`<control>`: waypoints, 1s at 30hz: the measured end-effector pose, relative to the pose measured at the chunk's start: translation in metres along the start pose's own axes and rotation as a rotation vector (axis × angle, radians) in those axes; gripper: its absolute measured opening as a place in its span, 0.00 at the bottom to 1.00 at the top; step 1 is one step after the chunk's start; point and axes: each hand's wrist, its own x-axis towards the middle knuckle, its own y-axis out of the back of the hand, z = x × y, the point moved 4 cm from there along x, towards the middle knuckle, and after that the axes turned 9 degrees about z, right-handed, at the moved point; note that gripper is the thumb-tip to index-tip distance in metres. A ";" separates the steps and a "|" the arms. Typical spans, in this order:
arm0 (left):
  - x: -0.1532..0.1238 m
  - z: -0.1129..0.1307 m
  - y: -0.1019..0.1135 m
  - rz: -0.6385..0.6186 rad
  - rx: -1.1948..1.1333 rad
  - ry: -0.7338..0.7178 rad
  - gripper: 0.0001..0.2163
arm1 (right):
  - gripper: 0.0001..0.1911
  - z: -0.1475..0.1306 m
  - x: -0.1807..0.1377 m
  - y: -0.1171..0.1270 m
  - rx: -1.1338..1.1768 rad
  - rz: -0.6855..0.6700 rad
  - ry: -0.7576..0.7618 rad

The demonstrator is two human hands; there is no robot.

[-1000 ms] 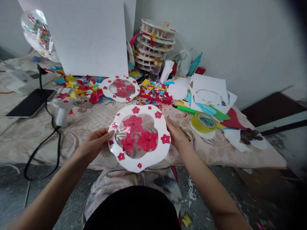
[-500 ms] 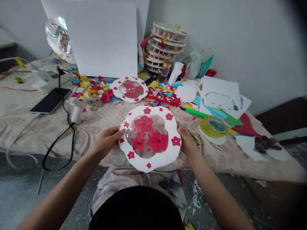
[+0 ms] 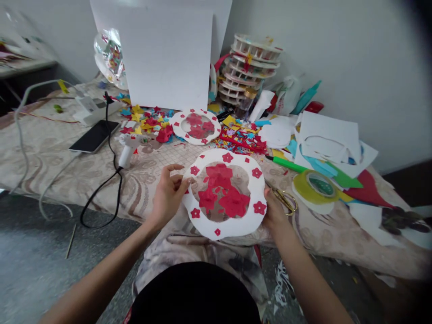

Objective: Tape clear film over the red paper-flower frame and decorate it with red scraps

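A white flower-shaped paper fan face (image 3: 207, 222) is held up over the table's front edge. Small red flowers dot its rim, and large red paper flowers sit in its clear centre. My right hand (image 3: 275, 213) grips its right edge, fingers partly hidden behind. At the left edge, my left hand (image 3: 170, 193) has its thumb on the rim and its fingers curled, the index finger lifted off. Behind lies a similar white flower-shaped piece (image 3: 177, 121) with red flowers. Gold-handled scissors (image 3: 285, 200) lie beside my right hand.
A white glue gun (image 3: 126, 155), its black cord and a phone (image 3: 94, 136) lie left. Paper cutouts (image 3: 148, 121) are scattered behind. Yellow tape (image 3: 305, 186), a green marker (image 3: 288, 164) and paper scraps lie right. A tiered organizer (image 3: 253, 60) and white board (image 3: 168, 58) stand at the back.
My left hand has shifted at the left edge, its fingers coming out from behind and the index finger lifting. The fan face has turned slightly. The whole view has swung left.
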 end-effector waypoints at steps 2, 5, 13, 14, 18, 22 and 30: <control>-0.001 0.002 0.001 0.003 0.171 -0.136 0.16 | 0.34 0.004 0.002 0.002 0.078 -0.010 -0.005; -0.002 0.004 0.002 0.022 0.378 -0.268 0.18 | 0.34 0.006 0.003 0.004 0.109 -0.014 -0.011; 0.000 -0.006 0.000 -0.039 0.066 0.014 0.25 | 0.24 0.003 0.002 0.007 0.074 0.041 -0.035; 0.001 -0.006 -0.001 -0.049 0.020 0.053 0.26 | 0.23 0.003 0.001 0.007 0.075 0.052 -0.040; 0.002 -0.008 -0.004 -0.122 -0.095 0.163 0.23 | 0.27 0.003 0.001 0.007 0.109 0.052 -0.074; 0.003 -0.009 -0.002 -0.120 -0.129 0.171 0.19 | 0.29 0.002 0.001 0.005 0.127 0.030 -0.071; 0.004 -0.003 0.006 -0.187 0.221 0.055 0.24 | 0.24 0.003 -0.001 0.005 0.137 0.084 -0.110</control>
